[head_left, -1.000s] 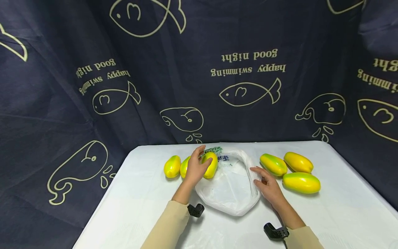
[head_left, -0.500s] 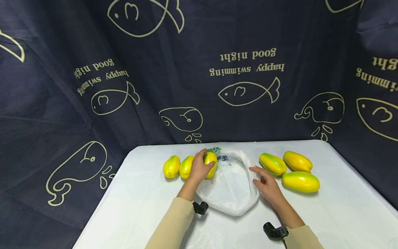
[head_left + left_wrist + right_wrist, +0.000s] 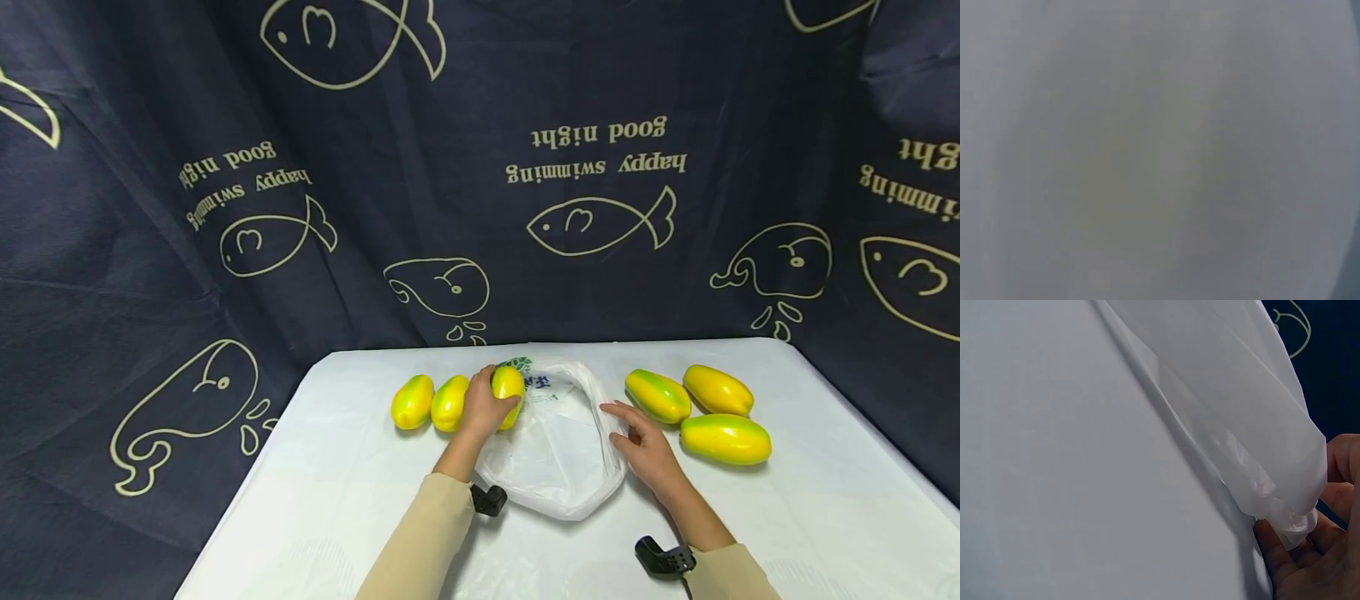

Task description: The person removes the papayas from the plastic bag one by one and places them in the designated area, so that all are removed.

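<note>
In the head view my left hand (image 3: 486, 404) curls round a yellow-green papaya (image 3: 508, 392) at the left rim of a white plastic bag (image 3: 558, 475). The bag lies mouth up, its opening facing me. On the bag's right side, my right hand (image 3: 651, 450) holds the rim; the right wrist view shows its thumb and fingers (image 3: 1275, 550) pinching the gathered plastic (image 3: 1254, 425). Two more papayas, one at the far left (image 3: 412, 402) and one beside my left hand (image 3: 450, 404), rest on the table. The left wrist view is only a pale blur.
Right of the bag lie three papayas: one nearest the bag (image 3: 658, 396), one behind (image 3: 718, 390) and one in front (image 3: 726, 439). The white table (image 3: 337, 492) ends at a dark patterned curtain (image 3: 480, 167) at the back.
My left hand has shifted slightly right and lower, its fingers drawing in round the papaya by the rim. That papaya has barely moved. My right hand stays at the bag's rim.
</note>
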{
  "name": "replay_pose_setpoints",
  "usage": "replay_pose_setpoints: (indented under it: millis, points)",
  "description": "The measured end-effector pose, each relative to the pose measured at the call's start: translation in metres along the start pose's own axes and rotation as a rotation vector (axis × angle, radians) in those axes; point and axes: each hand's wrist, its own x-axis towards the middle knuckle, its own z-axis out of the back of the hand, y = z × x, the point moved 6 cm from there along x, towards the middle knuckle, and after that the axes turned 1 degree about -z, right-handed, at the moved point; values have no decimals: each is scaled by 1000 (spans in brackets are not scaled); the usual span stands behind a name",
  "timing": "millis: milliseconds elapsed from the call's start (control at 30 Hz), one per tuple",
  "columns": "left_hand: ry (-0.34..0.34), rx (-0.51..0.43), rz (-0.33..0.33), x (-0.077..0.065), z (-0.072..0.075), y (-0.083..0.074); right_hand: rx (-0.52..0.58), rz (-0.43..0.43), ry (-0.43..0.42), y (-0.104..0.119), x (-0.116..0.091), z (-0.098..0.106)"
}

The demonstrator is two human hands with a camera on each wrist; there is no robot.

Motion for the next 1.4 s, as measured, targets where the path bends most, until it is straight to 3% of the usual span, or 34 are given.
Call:
replay_pose_setpoints:
  millis: [833,1100,1400]
  points:
    - [2,33,23,0,-6,4,8,13,11,3,-2,1]
    - [-10,-27,3,-5,-1,-4,-17,-7,4,3,-1,1]
    - [-19,-142,-9,-21,16,-6,-17,20,3,1,0,1]
